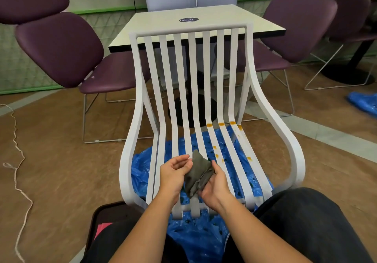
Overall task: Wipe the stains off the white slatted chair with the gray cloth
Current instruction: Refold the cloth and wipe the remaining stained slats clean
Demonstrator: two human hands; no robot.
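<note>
The white slatted chair (181, 83) stands right in front of me, facing me. Orange stains (221, 124) mark the right-hand slats at the bend of seat and back, with more orange drops (216, 156) lower on the seat slats. A bunched gray cloth (197, 174) hangs above the front middle of the seat. My right hand (216, 187) grips the cloth from the right and below. My left hand (175, 170) is at the cloth's left edge, palm turned up, fingers loosely curled and touching it.
Blue plastic sheeting (142, 173) lies on the floor under the chair. A square table (204, 21) stands behind it, with purple chairs (61, 52) on both sides. A white cord (17, 160) trails over the brown floor at left. A dark tray (106, 222) sits near my knees.
</note>
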